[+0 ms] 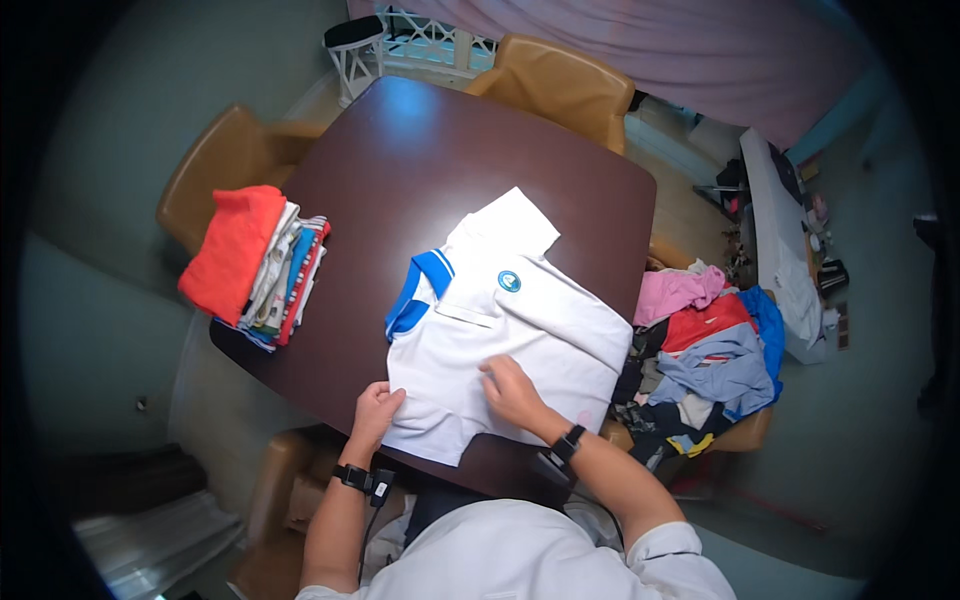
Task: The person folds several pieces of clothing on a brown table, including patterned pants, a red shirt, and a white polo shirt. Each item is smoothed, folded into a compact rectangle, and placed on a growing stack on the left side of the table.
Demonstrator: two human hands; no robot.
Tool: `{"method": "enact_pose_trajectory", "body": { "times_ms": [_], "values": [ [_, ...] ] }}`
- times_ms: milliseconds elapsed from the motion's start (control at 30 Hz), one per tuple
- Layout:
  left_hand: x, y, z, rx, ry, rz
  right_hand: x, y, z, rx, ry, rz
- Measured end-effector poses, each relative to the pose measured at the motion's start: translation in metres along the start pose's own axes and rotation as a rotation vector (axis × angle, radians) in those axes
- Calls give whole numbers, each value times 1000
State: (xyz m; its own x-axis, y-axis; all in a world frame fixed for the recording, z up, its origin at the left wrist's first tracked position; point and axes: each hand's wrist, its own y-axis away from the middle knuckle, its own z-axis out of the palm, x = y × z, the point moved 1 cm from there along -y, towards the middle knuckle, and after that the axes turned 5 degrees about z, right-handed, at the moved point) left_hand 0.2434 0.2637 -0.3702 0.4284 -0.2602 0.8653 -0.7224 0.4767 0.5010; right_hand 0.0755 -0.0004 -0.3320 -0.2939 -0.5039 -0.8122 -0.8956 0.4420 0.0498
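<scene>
A white polo shirt (540, 330) with a blue collar and a round blue chest badge lies spread on the dark brown table (350, 180), front side up. Its collar points left and its hem lies to the right. At the near sleeve, close to the table's front edge, my left hand (378, 412) pinches the cloth by the shoulder. My right hand (516, 396) rests over the middle of the near side, its fingers loosely bent and a little apart. No fold of cloth shows gripped in it.
A stack of folded clothes (255, 265), red on top, stands at the table's left edge. To the right, a heap of loose clothes (710, 350) covers a chair. Tan armchairs (555, 85) surround the table, and a stool (353, 40) stands at the back.
</scene>
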Motion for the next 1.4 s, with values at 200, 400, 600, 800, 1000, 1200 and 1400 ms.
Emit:
{"method": "enact_pose_trajectory", "body": {
  "times_ms": [200, 400, 600, 800, 1000, 1200, 1400],
  "values": [
    [-30, -3, 6, 119, -165, 79, 62, 100, -61, 234, 407, 93],
    [-12, -56, -60, 279, -586, 335, 73, 143, -82, 116, 507, 118],
    [59, -97, -86, 704, -930, 655, 50, 130, -54, 82, 250, 62],
    [26, -56, 13, 395, -1290, 849, 57, 98, -68, 192, 460, 27],
    [-15, -11, 76, 232, -1353, 501, 96, 91, -89, 255, 678, 130],
    [-3, -50, 63, 144, -1387, 630, 100, 107, -103, 266, 748, 199],
    [60, -126, 36, -194, -1396, 756, 78, 128, -86, 181, 814, 231]
  ]
}}
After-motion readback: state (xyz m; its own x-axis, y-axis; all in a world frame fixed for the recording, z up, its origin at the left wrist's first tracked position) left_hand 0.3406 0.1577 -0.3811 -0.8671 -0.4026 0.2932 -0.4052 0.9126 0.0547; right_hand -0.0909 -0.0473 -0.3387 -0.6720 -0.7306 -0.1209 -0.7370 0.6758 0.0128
